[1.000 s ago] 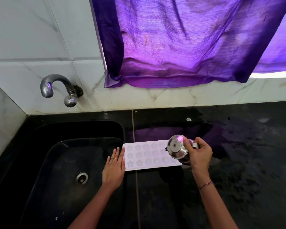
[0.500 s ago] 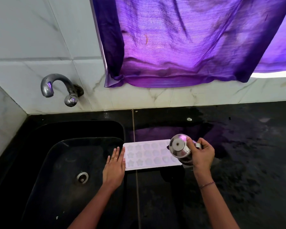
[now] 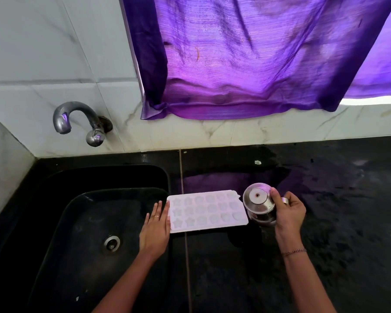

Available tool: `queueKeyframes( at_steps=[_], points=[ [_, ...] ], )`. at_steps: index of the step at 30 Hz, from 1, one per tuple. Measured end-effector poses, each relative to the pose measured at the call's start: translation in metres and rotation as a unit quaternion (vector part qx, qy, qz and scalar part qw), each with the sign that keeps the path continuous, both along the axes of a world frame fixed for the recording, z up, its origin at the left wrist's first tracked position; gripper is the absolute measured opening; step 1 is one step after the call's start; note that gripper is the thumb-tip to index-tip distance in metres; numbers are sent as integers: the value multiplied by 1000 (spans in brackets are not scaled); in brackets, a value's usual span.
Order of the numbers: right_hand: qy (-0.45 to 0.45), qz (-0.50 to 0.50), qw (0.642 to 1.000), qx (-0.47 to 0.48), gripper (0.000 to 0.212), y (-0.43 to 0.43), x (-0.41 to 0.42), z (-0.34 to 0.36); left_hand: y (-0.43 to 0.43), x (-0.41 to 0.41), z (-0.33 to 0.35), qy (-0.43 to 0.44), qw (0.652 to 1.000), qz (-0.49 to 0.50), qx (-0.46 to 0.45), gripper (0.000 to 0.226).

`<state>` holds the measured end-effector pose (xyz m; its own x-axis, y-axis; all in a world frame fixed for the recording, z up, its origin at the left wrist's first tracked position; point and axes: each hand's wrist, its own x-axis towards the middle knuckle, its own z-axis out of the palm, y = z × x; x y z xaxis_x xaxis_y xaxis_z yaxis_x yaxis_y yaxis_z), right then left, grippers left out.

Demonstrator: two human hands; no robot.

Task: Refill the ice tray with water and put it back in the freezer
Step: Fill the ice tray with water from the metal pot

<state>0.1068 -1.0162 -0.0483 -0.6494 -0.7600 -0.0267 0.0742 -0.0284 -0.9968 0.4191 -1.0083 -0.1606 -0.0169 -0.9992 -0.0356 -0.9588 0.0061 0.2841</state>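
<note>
Against my left hand (image 3: 155, 231), fingers straight, lies the ice tray (image 3: 207, 211); my right hand (image 3: 289, 214) grips the steel jug (image 3: 257, 205) at its other end. I'd pour slowly, mould by mould, without spilling.

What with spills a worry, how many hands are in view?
2: left hand flat at the left end of the ice tray; right hand gripping a tilted steel vessel at its right end.

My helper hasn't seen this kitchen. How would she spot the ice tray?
Find the black sink under the tap. The ice tray lies on the dark counter by its right rim. Unlike the steel vessel beside it, it is flat and white.
</note>
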Motion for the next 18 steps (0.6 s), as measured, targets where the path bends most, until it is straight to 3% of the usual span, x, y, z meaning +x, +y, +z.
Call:
queueKeyframes(
  at_steps=[9, 18],
  points=[
    [150, 36, 988, 8, 49, 6, 3, 6, 1, -1, 0, 11, 1000, 7, 7, 70],
    [186, 58, 981, -5, 49, 6, 9, 5, 2, -2, 2, 10, 1000, 11, 1, 73]
  ],
)
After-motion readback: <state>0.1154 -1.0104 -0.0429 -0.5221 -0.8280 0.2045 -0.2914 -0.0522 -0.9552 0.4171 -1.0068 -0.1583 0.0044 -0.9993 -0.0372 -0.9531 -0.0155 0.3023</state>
